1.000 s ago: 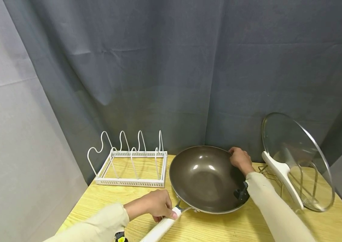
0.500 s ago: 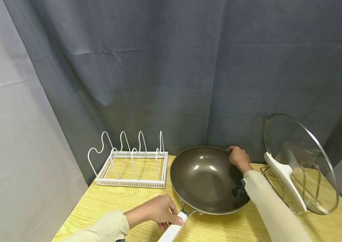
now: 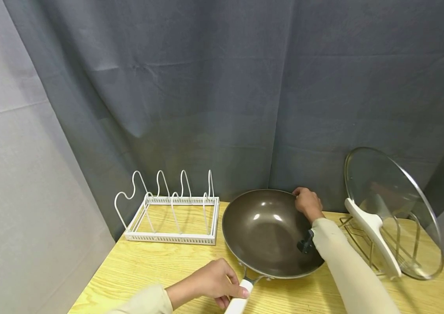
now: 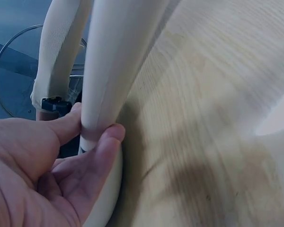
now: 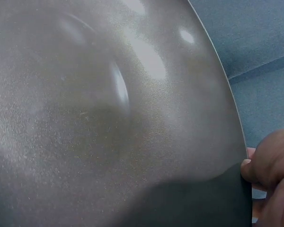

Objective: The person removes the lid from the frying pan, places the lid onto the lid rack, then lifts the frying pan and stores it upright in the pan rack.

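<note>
A brown-coated wok with a white handle sits on the wooden table, its handle pointing toward the front. My left hand pinches that handle near its wok end, thumb on one side and fingers on the other, as the left wrist view shows closely. At the far right of the rim, my right hand grips the edge between thumb and fingers. In the right wrist view, the right thumb lies on the inner side of the rim, while the other fingers are largely hidden beyond it.
Left of the wok stands a white wire rack with upright loops. To the right, a glass lid with a white handle leans in a metal wire stand. A dark grey curtain hangs behind the table.
The wok's handle has swung to the right, with my left hand moving along on it. My right hand has shifted slightly left with the rim, so the wok has turned a little.
</note>
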Motion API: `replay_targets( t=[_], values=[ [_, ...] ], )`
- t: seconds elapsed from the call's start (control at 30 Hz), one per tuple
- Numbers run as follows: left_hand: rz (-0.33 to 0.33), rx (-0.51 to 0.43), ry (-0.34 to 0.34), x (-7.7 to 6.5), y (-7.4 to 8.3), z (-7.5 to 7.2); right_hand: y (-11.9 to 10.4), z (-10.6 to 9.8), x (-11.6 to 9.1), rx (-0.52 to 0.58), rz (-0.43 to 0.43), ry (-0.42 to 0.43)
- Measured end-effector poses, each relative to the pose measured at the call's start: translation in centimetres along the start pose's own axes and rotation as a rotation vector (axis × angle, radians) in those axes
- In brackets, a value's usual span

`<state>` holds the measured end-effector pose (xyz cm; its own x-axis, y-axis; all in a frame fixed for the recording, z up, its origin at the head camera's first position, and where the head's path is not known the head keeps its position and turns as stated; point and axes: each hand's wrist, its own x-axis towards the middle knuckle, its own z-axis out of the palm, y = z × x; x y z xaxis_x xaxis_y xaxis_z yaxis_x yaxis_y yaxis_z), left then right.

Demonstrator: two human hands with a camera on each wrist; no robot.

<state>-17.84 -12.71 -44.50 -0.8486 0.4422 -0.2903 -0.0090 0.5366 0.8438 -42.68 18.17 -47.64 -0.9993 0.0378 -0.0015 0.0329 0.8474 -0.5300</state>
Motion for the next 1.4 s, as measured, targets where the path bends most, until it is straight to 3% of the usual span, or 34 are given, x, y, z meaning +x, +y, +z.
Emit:
replay_targets(
  t=[0.4, 0.57, 0.77, 1.0, 1.27, 1.4],
  values=[
    [0.0, -0.149, 0.091, 0.2, -0.8, 2.6, -0.1, 0.5, 0.6, -0.012, 0.031, 0.058],
    [0.05, -0.232, 0.143, 0.2, -1.0, 3.7, 0.2, 0.4, 0.7, 0.024, 0.043, 0.114],
    [0.059, -0.282, 0.157, 0.4, -1.3, 4.4, 1.1, 0.3, 0.8, 0.047, 0.015, 0.126],
    [0.095, -0.344, 0.152, 0.4, -1.5, 4.9, 0.5, 0.0, 0.4, 0.104, -0.049, 0.162],
    [0.056, -0.415, 0.136, 0.5, -1.4, 5.9, -0.1, -0.8, -0.1, 0.168, -0.086, 0.218],
    [0.068, -0.428, 0.142, 0.5, -1.5, 6.2, -0.7, -1.5, -0.7, 0.208, -0.109, 0.238]
  ],
)
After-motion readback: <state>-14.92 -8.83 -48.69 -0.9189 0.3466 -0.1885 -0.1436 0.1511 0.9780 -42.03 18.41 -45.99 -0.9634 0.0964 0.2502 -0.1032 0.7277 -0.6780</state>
